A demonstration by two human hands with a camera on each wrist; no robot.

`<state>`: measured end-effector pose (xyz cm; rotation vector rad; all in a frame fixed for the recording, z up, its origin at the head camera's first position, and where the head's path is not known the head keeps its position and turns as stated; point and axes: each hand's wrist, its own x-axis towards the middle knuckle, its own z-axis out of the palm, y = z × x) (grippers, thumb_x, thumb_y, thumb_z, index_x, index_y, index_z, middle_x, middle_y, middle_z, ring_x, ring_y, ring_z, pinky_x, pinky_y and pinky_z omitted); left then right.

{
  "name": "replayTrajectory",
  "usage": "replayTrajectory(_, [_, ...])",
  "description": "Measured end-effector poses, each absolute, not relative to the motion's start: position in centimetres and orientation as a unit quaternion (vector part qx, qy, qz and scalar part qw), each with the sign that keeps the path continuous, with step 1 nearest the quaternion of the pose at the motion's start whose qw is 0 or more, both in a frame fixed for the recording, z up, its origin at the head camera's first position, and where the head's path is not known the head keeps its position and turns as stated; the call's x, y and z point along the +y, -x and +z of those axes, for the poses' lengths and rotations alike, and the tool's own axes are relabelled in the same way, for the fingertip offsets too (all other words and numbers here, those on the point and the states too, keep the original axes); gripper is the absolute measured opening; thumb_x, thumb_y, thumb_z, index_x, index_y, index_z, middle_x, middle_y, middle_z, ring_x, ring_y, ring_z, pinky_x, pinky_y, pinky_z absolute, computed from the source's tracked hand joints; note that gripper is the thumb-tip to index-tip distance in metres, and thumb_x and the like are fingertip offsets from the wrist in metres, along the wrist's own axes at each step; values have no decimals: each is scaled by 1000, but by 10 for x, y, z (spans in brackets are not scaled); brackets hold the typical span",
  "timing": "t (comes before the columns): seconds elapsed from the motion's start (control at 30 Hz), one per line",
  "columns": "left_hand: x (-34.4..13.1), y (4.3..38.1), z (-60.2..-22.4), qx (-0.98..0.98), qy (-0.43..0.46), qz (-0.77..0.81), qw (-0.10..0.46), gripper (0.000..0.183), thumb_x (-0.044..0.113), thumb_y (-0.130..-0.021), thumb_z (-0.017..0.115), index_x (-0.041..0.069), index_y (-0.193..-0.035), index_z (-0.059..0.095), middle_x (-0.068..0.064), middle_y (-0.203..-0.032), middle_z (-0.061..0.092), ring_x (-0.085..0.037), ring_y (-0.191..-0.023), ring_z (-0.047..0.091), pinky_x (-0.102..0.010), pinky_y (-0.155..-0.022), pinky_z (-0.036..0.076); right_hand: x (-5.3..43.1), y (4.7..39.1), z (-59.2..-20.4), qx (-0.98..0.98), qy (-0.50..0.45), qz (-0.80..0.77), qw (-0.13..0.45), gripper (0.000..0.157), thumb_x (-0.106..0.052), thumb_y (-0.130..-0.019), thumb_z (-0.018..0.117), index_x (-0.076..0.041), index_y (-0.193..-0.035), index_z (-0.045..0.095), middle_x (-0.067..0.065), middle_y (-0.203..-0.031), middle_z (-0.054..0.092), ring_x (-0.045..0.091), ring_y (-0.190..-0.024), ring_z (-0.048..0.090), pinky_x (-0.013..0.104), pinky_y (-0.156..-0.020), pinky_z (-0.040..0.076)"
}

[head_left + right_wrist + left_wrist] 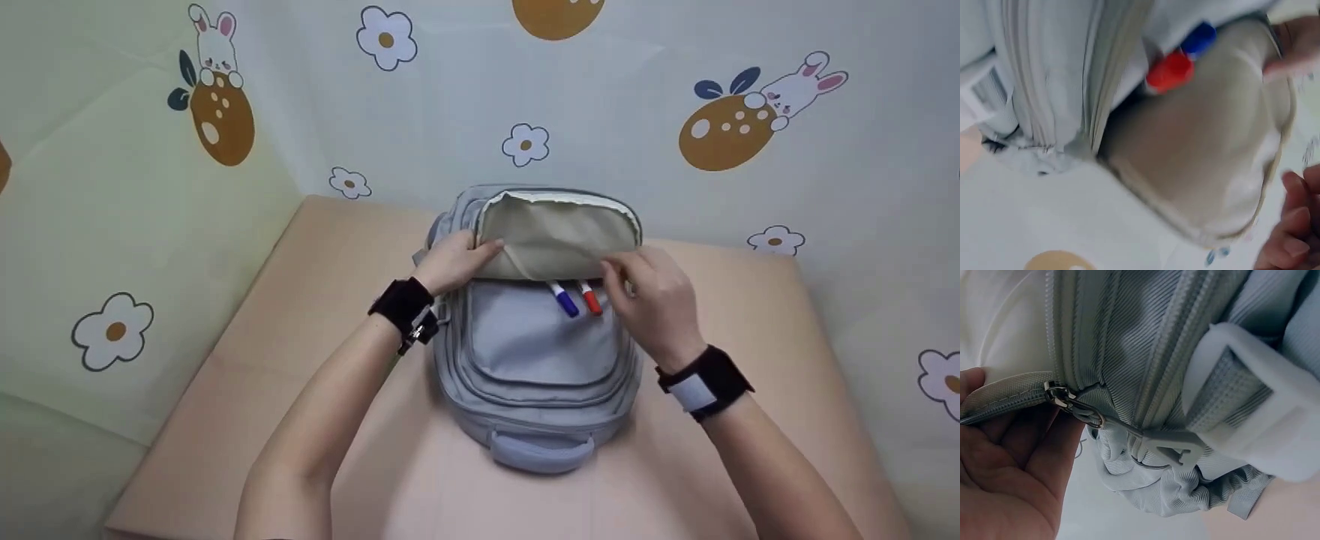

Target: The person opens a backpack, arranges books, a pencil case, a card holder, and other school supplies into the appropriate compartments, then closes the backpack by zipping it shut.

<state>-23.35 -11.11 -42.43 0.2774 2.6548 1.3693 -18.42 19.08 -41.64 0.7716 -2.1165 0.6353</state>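
A grey backpack (541,337) lies on the table, its front pocket unzipped and the pocket flap (562,240) folded back to bare the beige lining. My left hand (457,262) holds the flap's left edge, thumb over the lining and fingers behind, close to the metal zipper slider (1060,394). At the flap's right side is my right hand (660,300); the right wrist view shows its fingers (1292,225) bent, apart from the flap, with nothing between them. Two white markers, one with a blue cap (567,303) and one with a red cap (591,300), stick out of the pocket, their other ends hidden.
The backpack's top handle (541,450) points toward me on the peach-coloured table (360,465). Behind and to the left hang pale wall sheets (450,105) printed with rabbits and flowers. A light plastic buckle (1252,405) sits on the bag's side.
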Motion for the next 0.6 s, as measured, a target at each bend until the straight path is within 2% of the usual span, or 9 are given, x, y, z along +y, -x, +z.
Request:
replayTrajectory(0.07, [-111, 234, -425, 883, -93, 455, 72, 51, 50, -104, 53, 18, -66, 38, 7, -56, 31, -10, -46, 28, -27, -46, 27, 205, 190, -409, -823, -278, 294, 398, 24, -4, -90, 71, 0, -114, 72, 14, -98, 67, 28, -86, 61, 36, -72, 46])
replayTrajectory(0.13, [-112, 233, -426, 882, -93, 457, 71, 50, 49, -104, 54, 18, -67, 39, 7, -56, 31, -10, -46, 28, -27, -46, 27, 218, 198, -405, -828, -257, 330, 373, 40, -4, -91, 70, -1, -131, 65, 16, -115, 66, 30, -103, 61, 36, -84, 47])
replayTrajectory(0.27, [-112, 232, -427, 879, -91, 463, 69, 48, 48, -103, 55, 18, -68, 39, 8, -57, 32, -9, -47, 30, -26, -45, 28, 236, 209, -410, -856, -224, 405, 229, 60, -10, -95, 69, -6, -150, 48, 13, -142, 58, 29, -130, 52, 44, -106, 41])
replayTrajectory(0.33, [-112, 232, -429, 877, -91, 466, 72, 48, 48, -103, 56, 19, -68, 39, 9, -57, 32, -9, -46, 30, -26, -45, 28, 241, 212, -416, -864, -206, 432, 159, 56, -14, -98, 67, -5, -150, 48, 13, -144, 57, 29, -133, 51, 48, -110, 39])
replayTrajectory(0.4, [-113, 231, -429, 877, -97, 465, 72, 49, 48, -103, 56, 19, -67, 39, 9, -57, 31, -8, -46, 29, -26, -44, 28, 244, 213, -422, -868, -189, 443, 117, 47, -17, -101, 65, -4, -145, 54, 13, -138, 61, 30, -129, 55, 50, -110, 41])
replayTrajectory(0.47, [-113, 231, -430, 876, -105, 466, 72, 49, 48, -102, 56, 19, -67, 39, 10, -57, 31, -8, -46, 29, -26, -45, 28, 246, 213, -427, -871, -181, 443, 110, 37, -18, -103, 62, -3, -136, 61, 14, -131, 65, 30, -122, 60, 49, -105, 45])
replayTrajectory(0.6, [-118, 230, -431, 875, -120, 464, 68, 50, 50, -101, 58, 20, -66, 39, 10, -57, 31, -8, -46, 29, -26, -45, 29, 246, 211, -433, -871, -188, 435, 132, 23, -11, -103, 61, -1, -122, 67, 11, -116, 71, 22, -107, 67, 31, -95, 51])
